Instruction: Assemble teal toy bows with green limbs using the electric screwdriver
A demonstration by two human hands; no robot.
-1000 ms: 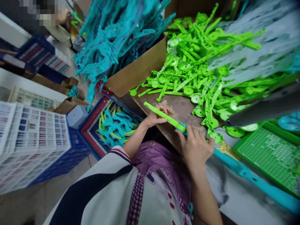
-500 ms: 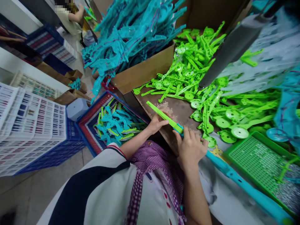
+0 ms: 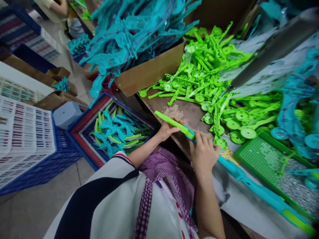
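Observation:
A long, narrow blue-and-green plastic piece (image 3: 236,173) slants across my front, its bright green strip (image 3: 174,124) pointing up and left. My left hand (image 3: 167,130) is closed around that green strip, thumb along the near side. Farther along, my right hand (image 3: 204,153) grips the piece where green meets blue, fingers curled over it. Beyond my right hand the blue length runs to the lower right, with another green part at its far end. What lies under my right fingers is hidden.
Loose green plastic parts (image 3: 199,74) are heaped on the brown tabletop (image 3: 163,105). A cardboard box (image 3: 152,71) overflows with blue parts. A striped bin (image 3: 82,132) holds blue-green pieces. A green perforated tray (image 3: 261,159) contains small silvery bits. A grey pole-like tool (image 3: 271,53) hangs down above.
The view has turned slightly, so the surroundings shift left. The piece has rolled a little, showing more blue beside the green strip. Both hands keep their hold.

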